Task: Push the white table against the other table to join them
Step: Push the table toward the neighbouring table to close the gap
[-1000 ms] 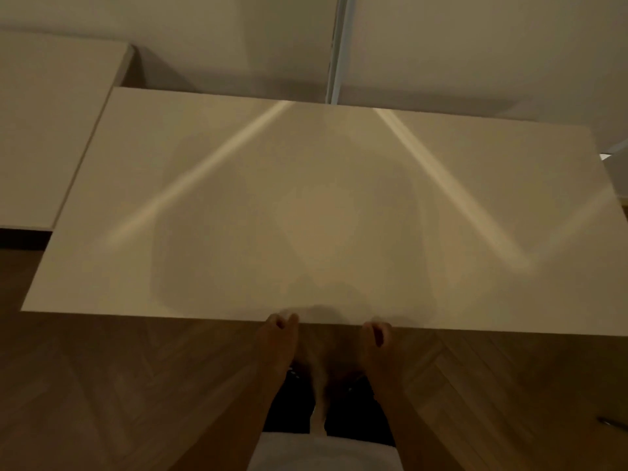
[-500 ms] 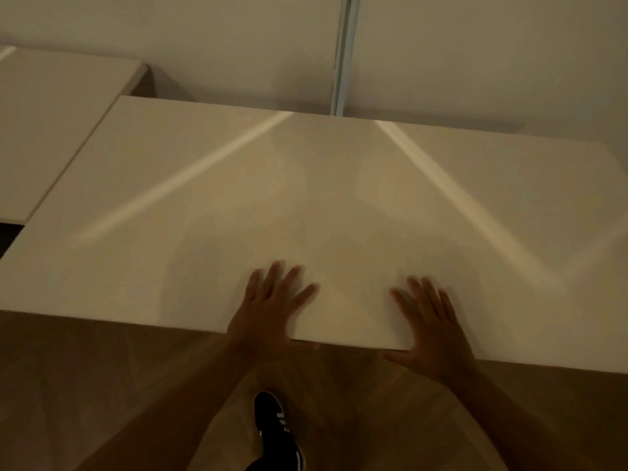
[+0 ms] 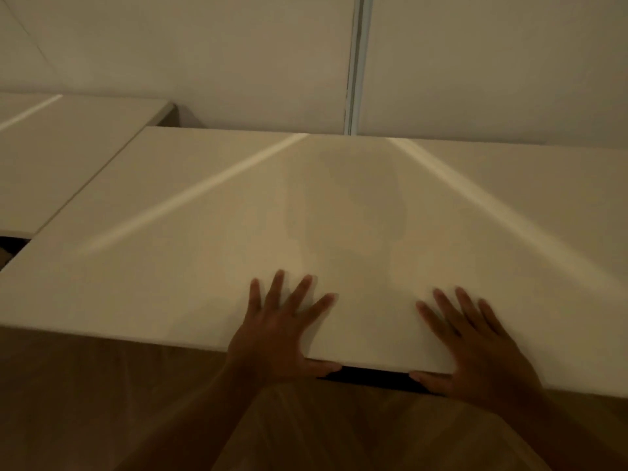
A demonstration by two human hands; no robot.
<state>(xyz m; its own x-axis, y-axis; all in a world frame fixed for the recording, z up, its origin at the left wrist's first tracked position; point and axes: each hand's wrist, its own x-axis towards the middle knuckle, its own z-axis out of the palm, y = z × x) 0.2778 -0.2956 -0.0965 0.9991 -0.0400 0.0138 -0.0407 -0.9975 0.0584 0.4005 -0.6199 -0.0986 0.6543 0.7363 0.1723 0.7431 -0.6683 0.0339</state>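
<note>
The white table (image 3: 339,205) fills most of the view, with its long near edge in front of me. My left hand (image 3: 278,331) and my right hand (image 3: 475,345) lie on its top at that near edge, fingers spread flat and thumbs hooked along the edge's front face. The other table (image 3: 68,147), also white, stands at the far left. Its right side runs along the white table's left edge with only a thin seam between them. The white table's near left corner sticks out past the other table's front.
A pale wall (image 3: 204,56) runs right behind both tables, with a vertical metal strip (image 3: 355,62) in it. Wooden floor (image 3: 102,402) lies below the near edge. A dark gap (image 3: 10,243) shows under the other table's front at far left.
My hands went from the table's edge onto its top, fingers spread. The white table has closed in on the wall and on the other table at left.
</note>
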